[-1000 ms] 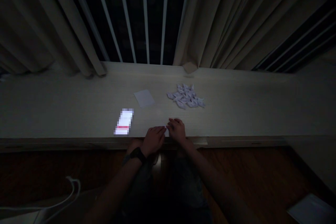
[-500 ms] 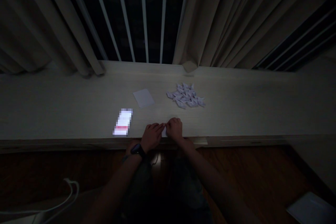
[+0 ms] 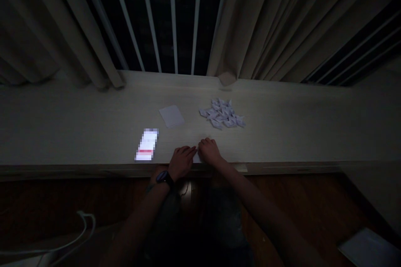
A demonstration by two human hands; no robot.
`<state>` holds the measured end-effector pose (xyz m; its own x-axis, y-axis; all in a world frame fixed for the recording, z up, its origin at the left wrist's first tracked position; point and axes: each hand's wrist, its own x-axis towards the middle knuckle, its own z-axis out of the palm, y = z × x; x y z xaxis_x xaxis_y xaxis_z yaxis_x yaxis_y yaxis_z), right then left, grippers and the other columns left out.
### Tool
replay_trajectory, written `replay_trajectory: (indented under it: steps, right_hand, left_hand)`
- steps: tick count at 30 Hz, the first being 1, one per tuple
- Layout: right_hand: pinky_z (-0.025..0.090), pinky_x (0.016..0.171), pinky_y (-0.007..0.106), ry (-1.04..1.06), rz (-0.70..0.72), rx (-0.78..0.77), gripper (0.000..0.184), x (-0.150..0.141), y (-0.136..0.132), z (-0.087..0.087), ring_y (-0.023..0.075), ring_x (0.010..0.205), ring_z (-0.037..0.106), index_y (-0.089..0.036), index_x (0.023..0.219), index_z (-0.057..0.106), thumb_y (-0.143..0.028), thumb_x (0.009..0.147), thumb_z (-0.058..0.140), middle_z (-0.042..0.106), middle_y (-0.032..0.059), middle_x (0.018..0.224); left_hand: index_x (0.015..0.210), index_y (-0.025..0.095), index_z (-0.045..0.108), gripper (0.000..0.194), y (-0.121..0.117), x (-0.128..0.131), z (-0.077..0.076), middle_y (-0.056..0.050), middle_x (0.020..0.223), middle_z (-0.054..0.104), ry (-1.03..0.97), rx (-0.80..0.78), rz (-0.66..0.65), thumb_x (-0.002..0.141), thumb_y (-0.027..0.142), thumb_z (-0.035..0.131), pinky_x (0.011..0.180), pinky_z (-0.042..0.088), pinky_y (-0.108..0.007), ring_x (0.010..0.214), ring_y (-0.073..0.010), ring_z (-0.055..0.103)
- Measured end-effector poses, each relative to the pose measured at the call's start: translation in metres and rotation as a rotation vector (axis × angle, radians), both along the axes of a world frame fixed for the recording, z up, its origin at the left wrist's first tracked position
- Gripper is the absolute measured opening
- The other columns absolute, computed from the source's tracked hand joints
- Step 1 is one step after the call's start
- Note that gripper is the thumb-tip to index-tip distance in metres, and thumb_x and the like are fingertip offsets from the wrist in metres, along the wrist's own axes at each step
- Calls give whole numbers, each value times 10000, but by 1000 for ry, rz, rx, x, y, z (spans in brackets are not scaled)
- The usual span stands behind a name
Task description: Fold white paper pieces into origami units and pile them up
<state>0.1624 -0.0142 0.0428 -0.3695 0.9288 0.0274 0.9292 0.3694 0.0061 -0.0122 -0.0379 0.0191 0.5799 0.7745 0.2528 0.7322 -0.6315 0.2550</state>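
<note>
A small piece of white paper [image 3: 196, 158] lies at the front edge of the pale ledge, partly covered by both hands. My left hand [image 3: 182, 162], with a dark watch on its wrist, has its fingers close together and holds the paper down with the fingertips. On the other side, my right hand [image 3: 209, 150] is closed, fingers curled against the paper's right side. Its thumb and fingertips are mostly hidden in the dim light. Beyond the hands sits a cluster of folded white paper pieces [image 3: 223, 113]. A flat stack of square paper [image 3: 171, 116] lies left of that cluster.
A lit phone [image 3: 147, 144] rests on the ledge [image 3: 297, 129] to the left of my hands. Beige curtains [image 3: 250, 21] and a barred window stand behind. A white cable [image 3: 85, 229] hangs at lower left, and a pale flat object [image 3: 371, 248] is at lower right.
My right hand has shifted slightly right and away from me, opening a small gap from my left fingertips. The left hand stays nearly in place on the paper.
</note>
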Motion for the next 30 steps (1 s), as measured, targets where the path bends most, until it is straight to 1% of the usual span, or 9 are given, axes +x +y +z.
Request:
replay_trajectory:
  steps: [8, 13, 15, 17, 19, 22, 23, 26, 30]
  right_hand:
    - [343, 831, 357, -82, -39, -50, 216, 10, -10, 9, 253, 1010, 509, -132, 957, 627, -153, 885, 424, 630, 155, 1014]
    - [350, 832, 350, -67, -44, -22, 182, 31, -24, 7, 247, 997, 524, -127, 925, 629, -133, 862, 459, 639, 147, 993]
    - [361, 826, 337, -16, -111, -16, 167, 38, -28, 3, 240, 974, 543, -128, 915, 634, -150, 858, 479, 646, 144, 978]
    - [384, 792, 305, 101, -232, -24, 182, 40, -28, -3, 219, 919, 576, -135, 921, 639, -212, 878, 480, 661, 129, 949]
    - [407, 733, 256, 291, -358, -64, 228, 36, -23, -10, 178, 828, 611, -147, 951, 646, -269, 903, 459, 684, 96, 917]
    - [420, 711, 204, 509, -376, -174, 259, 21, -11, -20, 142, 817, 642, -153, 949, 681, -260, 904, 449, 712, 73, 918]
    - [423, 693, 202, 520, -372, -223, 260, 16, -6, -22, 144, 802, 650, -153, 921, 697, -254, 895, 459, 719, 76, 903]
    - [423, 697, 206, 467, -378, -248, 238, 7, 7, -24, 157, 821, 662, -151, 899, 720, -221, 863, 495, 726, 97, 916]
    - [418, 695, 207, 384, -309, -280, 216, 9, 23, -19, 162, 825, 666, -157, 893, 733, -205, 821, 535, 729, 101, 921]
  left_hand:
    - [1295, 264, 512, 432, -2, 0, 1, -24, 1365, 517, 4, 0, 7, 879, 173, 438, 956, 338, -446, 1193, -243, 437]
    - [1295, 268, 512, 427, -2, -1, 0, -27, 1358, 523, -15, 7, 2, 883, 185, 437, 959, 335, -447, 1189, -240, 435]
    - [1288, 273, 518, 424, -2, -1, 0, -27, 1344, 534, -24, 13, 8, 881, 182, 441, 955, 336, -452, 1184, -242, 437]
    - [1282, 275, 521, 422, -2, -1, 0, -27, 1337, 539, -29, 22, 9, 878, 179, 445, 950, 339, -454, 1181, -244, 436]
    - [1275, 271, 524, 413, -2, 0, 1, -29, 1331, 540, -29, 32, 8, 880, 184, 447, 946, 341, -452, 1174, -245, 437]
    - [1264, 256, 530, 390, -4, 3, 4, -51, 1292, 560, -18, 44, 19, 885, 210, 453, 936, 346, -450, 1156, -252, 442]
    - [1262, 249, 531, 383, -6, 4, 5, -61, 1269, 570, -12, 45, 25, 888, 221, 452, 931, 348, -449, 1150, -255, 444]
    - [1250, 226, 536, 362, -14, 7, 10, -85, 1190, 597, 2, 41, 33, 904, 244, 433, 919, 352, -444, 1128, -257, 452]
    - [1220, 205, 549, 336, -29, 8, 14, -88, 1138, 614, 15, 20, -6, 922, 249, 400, 910, 353, -440, 1103, -253, 461]
